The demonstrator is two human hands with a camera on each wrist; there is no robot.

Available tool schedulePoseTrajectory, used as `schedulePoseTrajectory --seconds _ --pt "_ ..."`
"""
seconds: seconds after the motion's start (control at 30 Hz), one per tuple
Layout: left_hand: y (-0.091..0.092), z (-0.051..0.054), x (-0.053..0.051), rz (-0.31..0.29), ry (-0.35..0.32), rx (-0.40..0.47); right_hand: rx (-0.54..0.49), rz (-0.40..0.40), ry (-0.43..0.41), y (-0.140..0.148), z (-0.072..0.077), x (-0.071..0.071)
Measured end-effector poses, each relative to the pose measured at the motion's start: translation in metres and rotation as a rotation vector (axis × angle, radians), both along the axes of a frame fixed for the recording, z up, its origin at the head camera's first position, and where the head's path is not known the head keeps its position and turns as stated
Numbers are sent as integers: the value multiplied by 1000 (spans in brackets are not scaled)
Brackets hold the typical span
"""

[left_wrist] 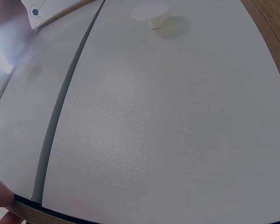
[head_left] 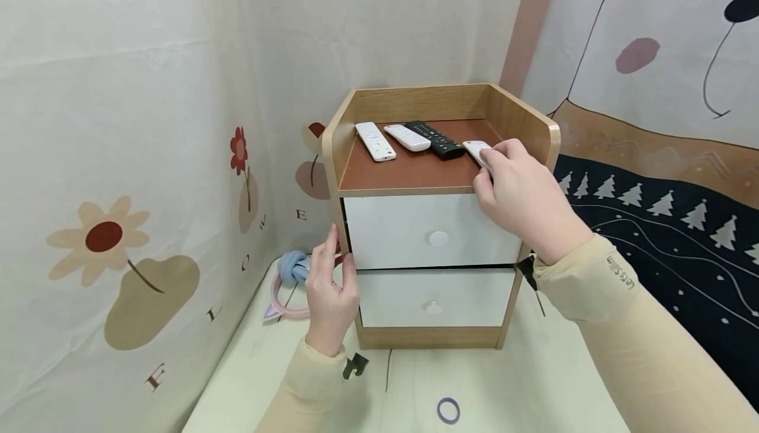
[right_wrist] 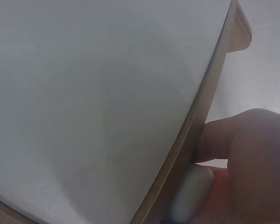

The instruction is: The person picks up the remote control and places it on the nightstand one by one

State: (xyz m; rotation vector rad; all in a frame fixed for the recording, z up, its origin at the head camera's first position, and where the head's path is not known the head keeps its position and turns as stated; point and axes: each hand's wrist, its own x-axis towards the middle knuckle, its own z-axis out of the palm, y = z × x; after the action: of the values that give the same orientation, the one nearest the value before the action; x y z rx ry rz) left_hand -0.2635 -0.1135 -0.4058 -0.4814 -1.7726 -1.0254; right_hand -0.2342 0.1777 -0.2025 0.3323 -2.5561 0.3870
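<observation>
A small two-drawer cabinet (head_left: 429, 339) has a brown-topped upper tray. On that tray lie a white remote control (head_left: 375, 142), a second white remote (head_left: 407, 138) and a black remote (head_left: 435, 140). My right hand (head_left: 516, 189) pinches another white remote (head_left: 476, 151) between thumb and fingers, by its near end at the tray's right side. That remote's end (right_wrist: 192, 192) also appears between the fingers in the right wrist view. My left hand (head_left: 332, 288) rests against the cabinet's left front edge, its fingers fairly straight along the side.
Both white drawers, with a round upper knob (head_left: 439, 238) and a lower knob (head_left: 433, 306), are closed. A pink ring-shaped item with a blue knotted band (head_left: 293, 267) lies left of the cabinet. A purple ring (head_left: 448, 410) lies in front. Printed fabric stands behind.
</observation>
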Motion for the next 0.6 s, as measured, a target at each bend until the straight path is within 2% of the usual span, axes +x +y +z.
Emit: schedulePoseTrajectory --seconds 0.1,0.23,0.4,0.6 --pt "0 0 0 -2 3 1 14 -8 -111 1 8 -6" --pt "1 0 0 -10 1 5 34 -10 -213 2 17 -16" --pt "1 0 0 -7 4 5 48 -11 -295 3 25 -26" --pt "0 0 1 -1 -8 2 62 -6 -351 1 29 -32"
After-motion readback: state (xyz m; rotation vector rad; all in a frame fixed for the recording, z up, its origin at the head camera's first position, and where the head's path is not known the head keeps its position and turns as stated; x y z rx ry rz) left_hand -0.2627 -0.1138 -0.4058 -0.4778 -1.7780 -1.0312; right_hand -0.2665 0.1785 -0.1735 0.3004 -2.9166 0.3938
